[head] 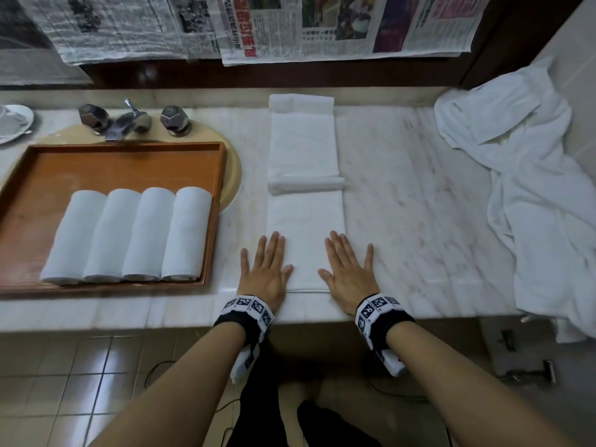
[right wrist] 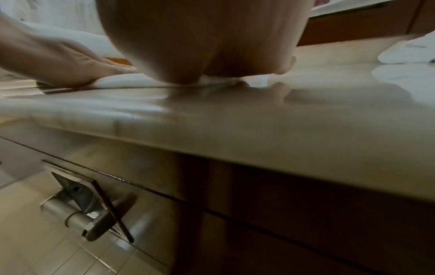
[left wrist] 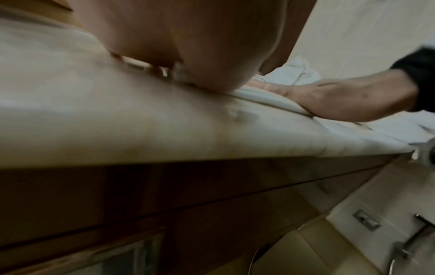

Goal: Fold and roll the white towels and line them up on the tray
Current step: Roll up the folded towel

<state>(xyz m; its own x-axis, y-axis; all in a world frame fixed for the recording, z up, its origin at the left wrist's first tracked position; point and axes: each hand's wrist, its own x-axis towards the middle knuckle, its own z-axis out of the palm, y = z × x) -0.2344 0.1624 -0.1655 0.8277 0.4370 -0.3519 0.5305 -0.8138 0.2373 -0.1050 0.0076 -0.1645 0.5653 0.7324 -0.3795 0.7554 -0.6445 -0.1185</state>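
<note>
A long white towel [head: 304, 217], folded into a narrow strip, lies on the marble counter [head: 412, 201] running away from me, with a crease ridge across its middle. My left hand [head: 266, 269] lies flat with straight fingers on the strip's near left edge. My right hand [head: 350, 272] lies flat the same way on its near right edge. Several rolled white towels [head: 129, 233] sit side by side in the wooden tray [head: 129, 156] to the left. In the left wrist view the right hand [left wrist: 341, 100] presses the towel's edge [left wrist: 266, 97]; in the right wrist view the left hand [right wrist: 58, 65] does likewise.
A heap of unfolded white towels [head: 532, 175] lies at the counter's right end. A chrome tap with two knobs [head: 132, 119] stands behind the tray, a white dish [head: 13, 122] at far left. Newspapers [head: 258, 24] hang on the wall. The counter edge runs just under my wrists.
</note>
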